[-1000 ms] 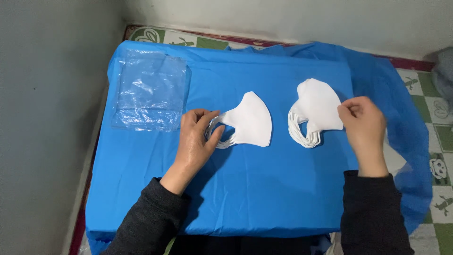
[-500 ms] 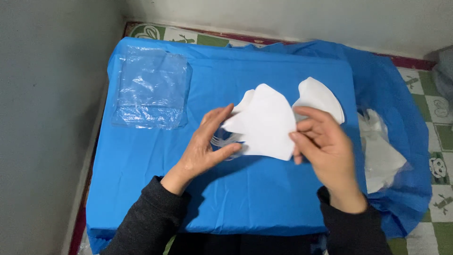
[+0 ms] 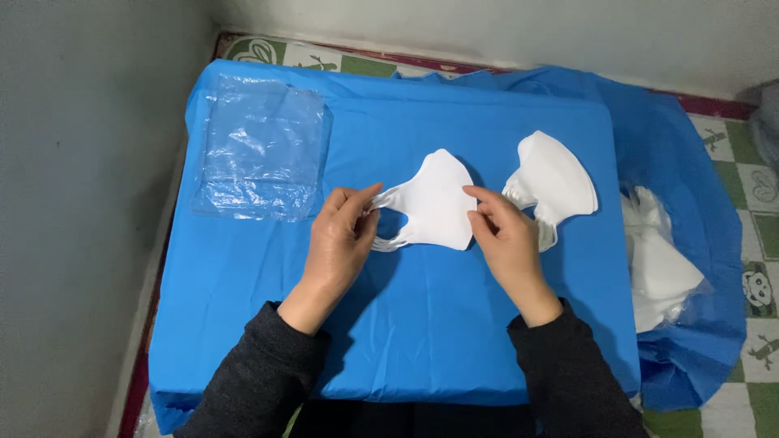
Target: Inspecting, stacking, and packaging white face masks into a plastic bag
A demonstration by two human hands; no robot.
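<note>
A white folded face mask (image 3: 438,203) lies in the middle of a blue cloth-covered surface (image 3: 406,324). My left hand (image 3: 342,235) pinches the mask's ear loops at its left end. My right hand (image 3: 503,231) grips the mask's right edge with thumb and fingers. A second white mask (image 3: 556,182) rests on the cloth just right of my right hand, untouched.
Clear plastic bags (image 3: 260,146) lie flat at the cloth's back left. A clear bag of more white masks (image 3: 657,259) sits lower down past the right edge. A grey wall runs along the left; patterned floor shows at the back and right.
My right hand left the right-hand mask and came over to the middle mask. Both hands lifted that mask and now hold it stretched flat on the cloth.
</note>
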